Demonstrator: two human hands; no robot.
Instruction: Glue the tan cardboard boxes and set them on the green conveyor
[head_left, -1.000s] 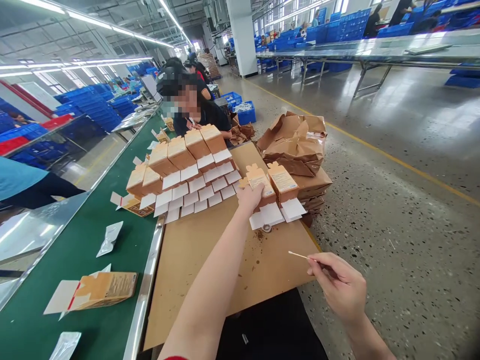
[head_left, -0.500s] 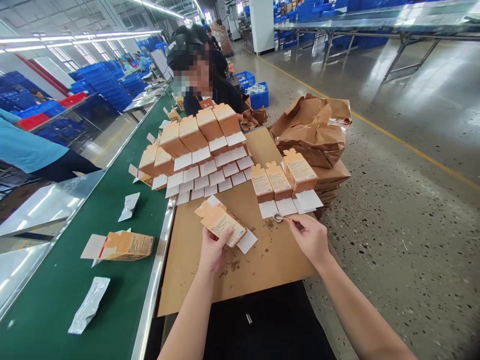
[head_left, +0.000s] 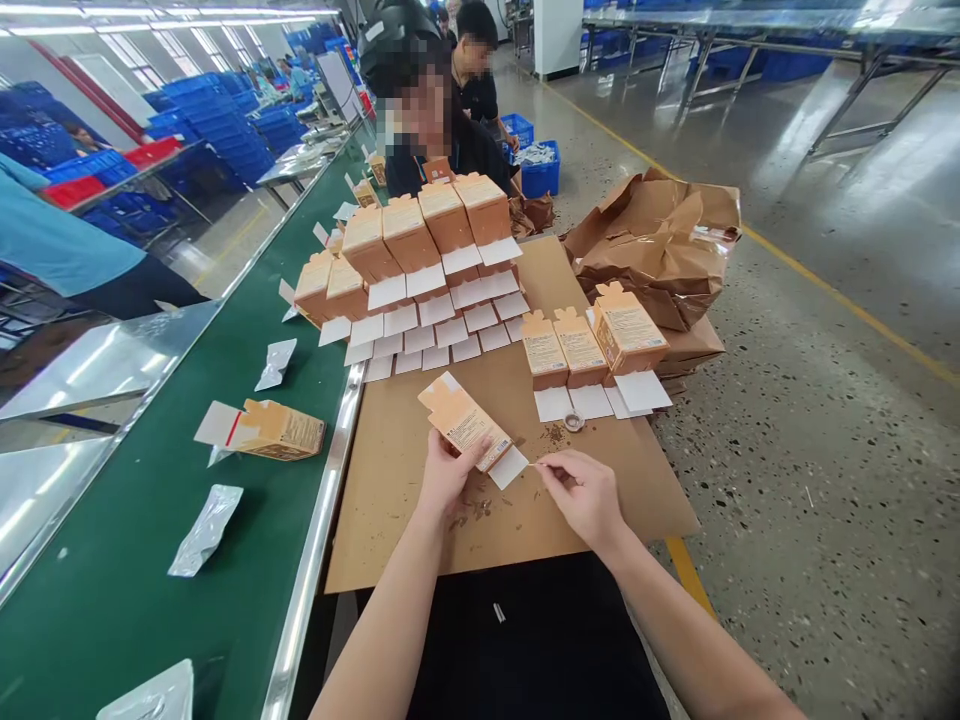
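My left hand [head_left: 448, 474] grips a tan printed carton [head_left: 469, 425] that lies tilted, one white end flap extended toward the right. In my right hand [head_left: 585, 492] a thin light stick [head_left: 534, 464] is pinched, its tip at or close to that flap; whether they touch I cannot tell. A small round dish [head_left: 574, 422] sits near the flaps of three upright cartons [head_left: 581, 345] on the right. Dark brown flakes [head_left: 553, 434] are scattered on the brown board [head_left: 405, 440] beneath my hands.
Stacked cartons [head_left: 420, 240] with white flaps rise at the back. The green belt [head_left: 142, 540] at left carries silver packets [head_left: 206, 530] and a carton [head_left: 281, 430]. Crumpled brown paper [head_left: 660, 240] lies at right. A co-worker [head_left: 450, 140] sits behind the stack.
My right hand has moved left with the stick, from the round dish to the carton's flap. Belt items have shifted away, and another packet shows at lower left. The view has shifted slightly.
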